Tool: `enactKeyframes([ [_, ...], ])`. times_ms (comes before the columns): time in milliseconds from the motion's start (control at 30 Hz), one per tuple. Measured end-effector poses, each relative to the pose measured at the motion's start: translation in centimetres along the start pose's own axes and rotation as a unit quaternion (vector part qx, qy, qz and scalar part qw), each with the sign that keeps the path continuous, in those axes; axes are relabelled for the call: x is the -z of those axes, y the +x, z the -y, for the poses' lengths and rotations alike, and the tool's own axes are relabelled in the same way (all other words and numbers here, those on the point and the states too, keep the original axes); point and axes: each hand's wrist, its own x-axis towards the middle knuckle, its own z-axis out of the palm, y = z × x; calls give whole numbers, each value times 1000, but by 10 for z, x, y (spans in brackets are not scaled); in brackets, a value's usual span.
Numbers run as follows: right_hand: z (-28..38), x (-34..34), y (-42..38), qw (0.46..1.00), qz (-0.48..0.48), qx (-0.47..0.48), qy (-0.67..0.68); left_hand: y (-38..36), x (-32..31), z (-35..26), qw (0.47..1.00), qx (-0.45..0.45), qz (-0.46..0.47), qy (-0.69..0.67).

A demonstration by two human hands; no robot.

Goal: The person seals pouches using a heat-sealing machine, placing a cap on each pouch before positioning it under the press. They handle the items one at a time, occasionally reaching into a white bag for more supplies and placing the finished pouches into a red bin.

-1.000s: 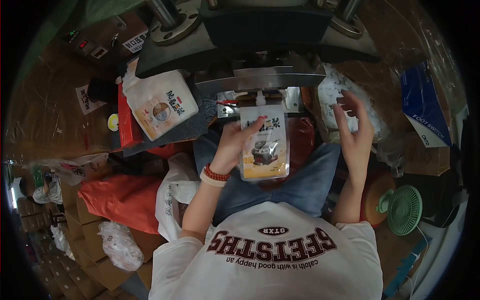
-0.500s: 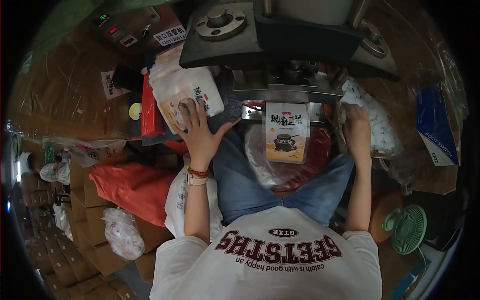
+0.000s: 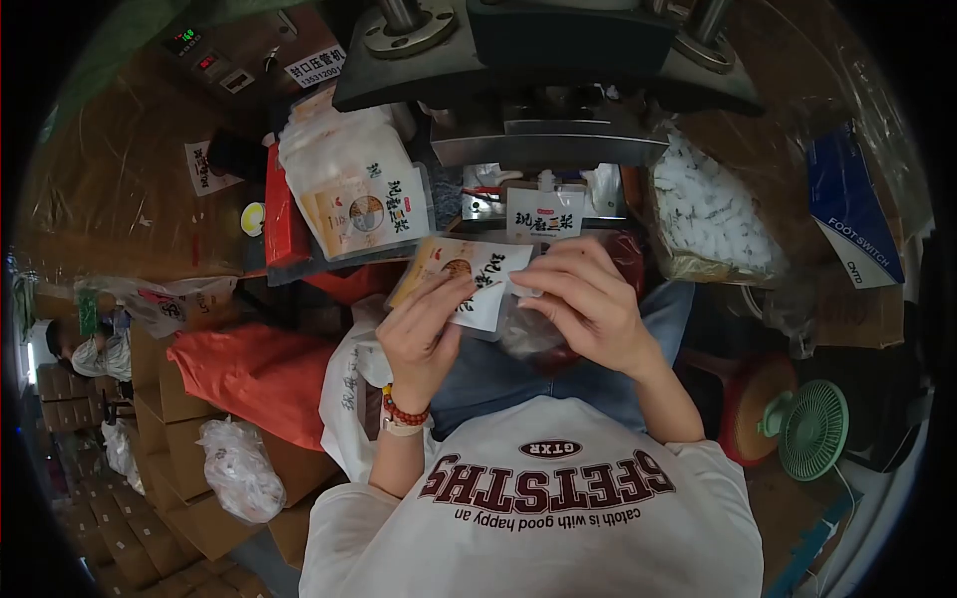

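My left hand [image 3: 424, 324] is closed on a printed white-and-orange pouch [image 3: 485, 261], held over my lap with its fingers across the print. At the pouch's right edge, my right hand [image 3: 593, 311] pinches a small white plastic piece, largely hidden by the fingertips. Behind the hands, another printed pouch [image 3: 543, 221] hangs at the metal press [image 3: 548, 148], a white spout [image 3: 545, 180] at its top. To the left lies a fanned stack of the same pouches [image 3: 349, 169].
A box of small white plastic pieces [image 3: 710, 204] stands on the right, near a blue FOOT SWITCH box [image 3: 852, 214]. A green fan [image 3: 812, 429] is at lower right. Left are a red box [image 3: 284, 214], orange cloth [image 3: 254, 379] and cartons [image 3: 184, 439].
My left hand has drawn a pouch from the stack toward my lap. My right hand has left the box of white pieces and met it at the pouch's edge.
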Motion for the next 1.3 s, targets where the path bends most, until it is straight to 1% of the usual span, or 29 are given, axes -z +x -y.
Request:
enactKeyframes([
  [33, 5, 6, 2, 999, 15, 13, 29, 1, 4, -5, 1000, 3, 1, 0],
  [100, 5, 18, 5, 998, 28, 27, 53, 6, 5, -8, 988, -9, 62, -139],
  [133, 4, 23, 4, 996, 54, 10, 70, 6, 0, -8, 988, -11, 65, -142],
  [200, -3, 27, 2, 994, 77, -8, 79, 2, -24, -3, 965, 71, 114, -226],
  [233, -8, 23, -1, 995, 39, -88, 21, -4, -42, 4, 964, 69, 117, -230],
  [267, -12, 20, -4, 986, 1, -165, -36, -10, -65, 15, 896, 221, 136, -361],
  [300, -18, 32, -9, 978, 38, -194, -66, -8, -79, 18, 791, 359, 148, -473],
  [367, -20, 56, -11, 969, -31, -237, -66, 12, -86, 16, 785, 364, 126, -485],
  [400, -20, 73, -8, 964, -48, -194, -173, 20, -89, 20, 752, 388, 127, -517],
  [467, -27, 91, -5, 932, -107, -269, -216, 38, -94, 20, 692, 421, 115, -576],
  [500, -41, 94, -6, 912, -95, -273, -292, 45, -98, 23, 691, 420, 114, -577],
  [533, -67, 93, -14, 911, -93, -275, -293, 49, -102, 28, 679, 431, 116, -583],
  [600, -105, 84, -25, 903, 28, -236, -359, 52, -108, 33, 664, 439, 104, -596],
  [667, -107, 81, -28, 893, 15, -246, -377, 53, -111, 34, 670, 442, 101, -588],
  [767, -98, 80, -33, 886, 48, -268, -374, 52, -101, 30, 675, 452, 89, -577],
  [833, -92, 83, -31, 883, 75, -288, -364, 51, -87, 48, 859, 331, 143, -362],
  [867, -95, 84, -30, 885, 75, -285, -361, 46, -74, 51, 933, 280, 32, -226],
  [900, -97, 85, -31, 887, 74, -284, -357, 47, -52, 48, 976, 199, 13, 85],
  [933, -98, 85, -33, 888, 74, -286, -353, 46, -32, 47, 917, 96, -5, 386],
  [967, -98, 84, -33, 888, 76, -288, -351, 30, -26, 65, 911, 106, 37, 398],
  [1000, -98, 83, -29, 899, 44, -248, -358, 13, -22, 82, 910, 108, 40, 398],
  [1067, -102, 82, -23, 908, 10, -206, -364, -12, -16, 106, 944, 20, 96, 316],
  [1100, -104, 83, -22, 911, -42, -190, -365, -13, -11, 104, 943, 17, 95, 318],
  [1133, -103, 83, -25, 910, -89, -176, -364, -18, -5, 99, 968, 133, 81, 194],
  [1167, -100, 85, -27, 910, -86, -178, -365, -22, -1, 94, 965, 247, 62, 65],
  [1200, -97, 89, -25, 914, -97, -222, -325, -14, -1, 79, 978, 206, -18, 21],
  [1233, -91, 94, -20, 915, -107, -263, -286, -11, -1, 68, 978, 206, -21, 19],
  [1267, -82, 97, -16, 915, -107, -262, -288, -12, -1, 59, 982, 183, -37, -32],
  [1300, -62, 95, -11, 945, -154, -253, -142, -12, -2, 50, 982, 161, -50, -83],
])
